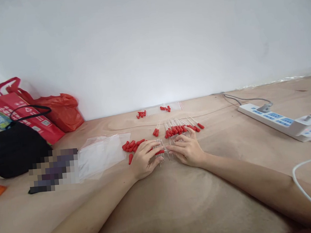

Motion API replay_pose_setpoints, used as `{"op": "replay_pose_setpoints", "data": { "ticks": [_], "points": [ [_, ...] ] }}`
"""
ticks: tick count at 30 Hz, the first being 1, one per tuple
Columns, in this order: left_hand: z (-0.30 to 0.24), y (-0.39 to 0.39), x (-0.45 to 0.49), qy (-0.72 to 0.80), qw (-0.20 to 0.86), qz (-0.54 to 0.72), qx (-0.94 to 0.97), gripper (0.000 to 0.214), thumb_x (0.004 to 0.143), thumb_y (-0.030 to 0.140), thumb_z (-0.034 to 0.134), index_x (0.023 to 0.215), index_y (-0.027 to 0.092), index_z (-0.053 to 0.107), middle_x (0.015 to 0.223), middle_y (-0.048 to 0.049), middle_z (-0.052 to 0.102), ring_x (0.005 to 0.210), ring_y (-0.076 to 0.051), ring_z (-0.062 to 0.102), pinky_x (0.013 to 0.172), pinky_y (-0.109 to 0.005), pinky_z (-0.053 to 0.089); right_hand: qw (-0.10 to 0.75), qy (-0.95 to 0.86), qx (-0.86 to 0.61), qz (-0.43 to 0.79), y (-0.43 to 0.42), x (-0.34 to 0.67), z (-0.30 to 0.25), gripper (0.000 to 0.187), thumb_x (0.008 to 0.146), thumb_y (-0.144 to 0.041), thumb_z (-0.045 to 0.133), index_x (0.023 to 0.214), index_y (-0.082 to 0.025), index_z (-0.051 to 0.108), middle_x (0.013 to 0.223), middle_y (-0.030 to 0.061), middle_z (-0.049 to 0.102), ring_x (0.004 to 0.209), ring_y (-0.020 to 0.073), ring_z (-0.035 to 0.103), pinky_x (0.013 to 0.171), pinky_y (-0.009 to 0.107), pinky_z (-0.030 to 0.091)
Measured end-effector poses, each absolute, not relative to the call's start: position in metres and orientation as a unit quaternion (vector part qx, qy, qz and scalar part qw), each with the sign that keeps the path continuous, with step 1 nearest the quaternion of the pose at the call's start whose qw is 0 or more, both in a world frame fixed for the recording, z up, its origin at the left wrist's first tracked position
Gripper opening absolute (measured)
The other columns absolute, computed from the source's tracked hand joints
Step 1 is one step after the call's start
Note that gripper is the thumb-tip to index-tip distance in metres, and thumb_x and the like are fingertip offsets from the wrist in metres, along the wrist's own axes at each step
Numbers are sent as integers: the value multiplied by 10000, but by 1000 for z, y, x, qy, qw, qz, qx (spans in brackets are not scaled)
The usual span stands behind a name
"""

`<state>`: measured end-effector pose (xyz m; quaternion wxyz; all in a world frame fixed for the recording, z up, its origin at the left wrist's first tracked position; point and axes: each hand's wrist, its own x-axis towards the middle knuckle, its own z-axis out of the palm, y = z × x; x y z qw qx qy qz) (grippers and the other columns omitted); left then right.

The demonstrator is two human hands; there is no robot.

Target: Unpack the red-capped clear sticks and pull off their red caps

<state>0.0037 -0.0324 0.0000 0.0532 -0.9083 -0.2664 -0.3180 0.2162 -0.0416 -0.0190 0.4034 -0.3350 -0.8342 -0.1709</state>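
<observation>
My left hand (145, 159) is closed on a red rubber dropper bulb (159, 152), held lengthwise between thumb and fingers. My right hand (188, 150) pinches a thin clear glass tube (167, 151) whose end meets the bulb; how far it sits inside I cannot tell. Several loose glass tubes (161, 144) lie under and between the hands. Left of my left hand is a pile of loose red bulbs (132, 146). Beyond my right hand lies a row of droppers (176, 130), glass tubes with red bulbs on their near ends. A small pair of droppers (156, 132) lies left of that row.
Clear zip bags (101, 154) lie flat at left. Bagged droppers (165, 109) rest near the wall. A white power strip (274, 118) with cables stands at right; a white cable (297, 177) crosses near my right forearm. Red bags (60, 111) and a black bag (18, 149) fill the far left.
</observation>
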Motion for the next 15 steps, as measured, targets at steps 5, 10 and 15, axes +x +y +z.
{"op": "replay_pose_setpoints", "data": {
  "ticks": [5, 10, 15],
  "points": [
    [-4, -32, 8, -276, 48, -312, -908, 166, 851, 269, 461, 887, 214, 614, 883, -24, 675, 952, -173, 568, 916, -382, 378, 387, -850, -320, -162, -47, 219, -17, 188, 839, -277, 463, 898, -286, 641, 602, -51, 626, 750, 118, 507, 953, 428, 113],
    [1, -42, 7, -266, 44, -290, -918, 191, 852, 284, 452, 764, 208, 603, 774, -7, 670, 885, -167, 583, 927, -392, 348, 372, -864, -295, -166, -53, 224, -15, 169, 826, -262, 469, 819, -266, 638, 522, -61, 571, 740, 117, 504, 950, 447, 114],
    [2, -40, -10, -285, 53, -312, -905, 202, 853, 259, 432, 744, 210, 594, 739, -12, 655, 788, -150, 587, 872, -366, 381, 374, -850, -332, -162, -53, 239, -17, 179, 823, -246, 465, 783, -253, 640, 545, -50, 581, 735, 120, 505, 916, 422, 172]
  ]
}}
